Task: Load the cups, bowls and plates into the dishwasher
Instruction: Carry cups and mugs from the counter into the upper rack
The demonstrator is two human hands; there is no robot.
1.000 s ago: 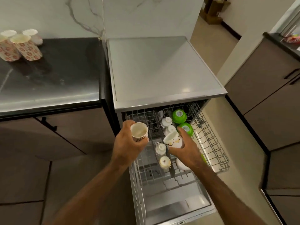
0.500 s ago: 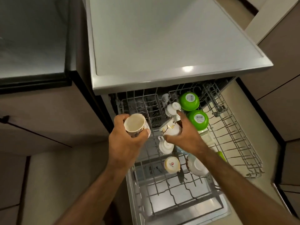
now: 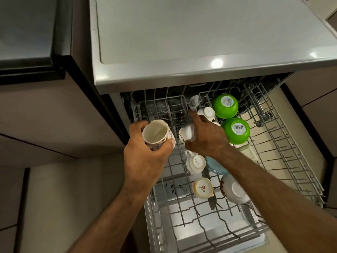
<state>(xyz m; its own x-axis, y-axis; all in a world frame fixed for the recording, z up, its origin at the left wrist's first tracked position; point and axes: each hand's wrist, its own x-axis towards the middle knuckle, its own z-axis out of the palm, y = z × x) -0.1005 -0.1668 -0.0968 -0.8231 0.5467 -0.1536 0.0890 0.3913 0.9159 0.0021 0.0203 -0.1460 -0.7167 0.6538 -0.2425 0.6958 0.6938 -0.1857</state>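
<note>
My left hand (image 3: 145, 157) grips a patterned cup (image 3: 156, 134), mouth up, over the left side of the pulled-out wire rack (image 3: 291, 152). My right hand (image 3: 207, 137) holds a white patterned cup (image 3: 187, 133) tipped on its side, low over the rack's middle row, forefinger stretched toward the back. Upside down in the rack sit two green bowls (image 3: 236, 130), a small white cup (image 3: 207, 113) at the back, a white cup (image 3: 195, 162), a cream cup (image 3: 202, 188), a white bowl (image 3: 233, 190) and a pale blue item (image 3: 215, 166).
The dishwasher's steel top (image 3: 182, 42) overhangs the back of the rack. A dark counter edge (image 3: 27, 61) and brown cabinet fronts stand to the left. The open door (image 3: 209, 230) lies under the rack. The rack's right and front wires hold nothing.
The view has closed in on the rack. My right hand has tipped its cup further over and lowered it toward the middle row. My left hand holds its cup about where it was.
</note>
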